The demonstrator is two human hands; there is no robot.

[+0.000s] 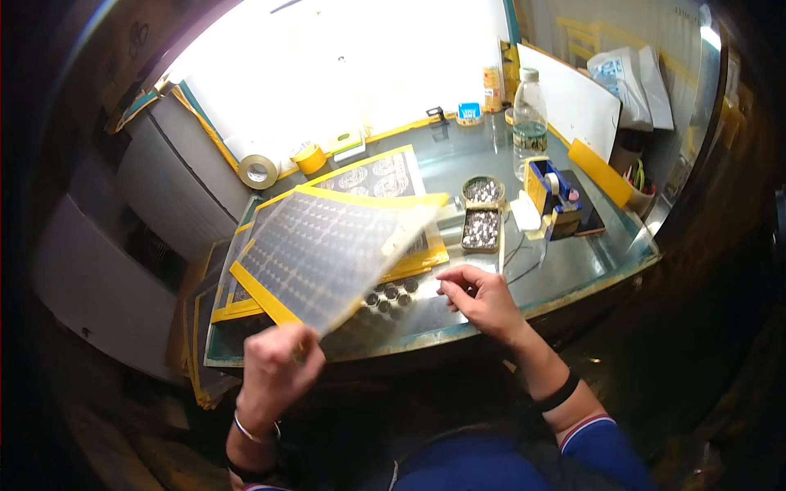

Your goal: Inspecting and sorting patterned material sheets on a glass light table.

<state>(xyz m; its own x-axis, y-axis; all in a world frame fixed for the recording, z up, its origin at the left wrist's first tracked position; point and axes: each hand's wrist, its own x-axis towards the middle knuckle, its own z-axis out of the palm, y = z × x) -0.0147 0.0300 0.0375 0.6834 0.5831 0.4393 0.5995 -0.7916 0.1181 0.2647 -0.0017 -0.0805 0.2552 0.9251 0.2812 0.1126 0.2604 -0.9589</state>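
My left hand (274, 368) grips the near corner of a large clear sheet with yellow borders (327, 250) and holds it lifted and tilted above the table. The sheet carries a grid of small round pieces. Under it lies another sheet with dark round parts (391, 293). My right hand (483, 296) rests on the table beside those parts, fingers curled and pinched near the edge of the lower sheet; what it pinches is too small to tell.
A glass-topped table (573, 270) holds two small trays of shiny parts (481, 229), a blue tape dispenser (550, 190), a water bottle (530, 123), tape rolls (259, 170) and more yellow-bordered sheets (372, 176). A white board (577, 102) leans at the right.
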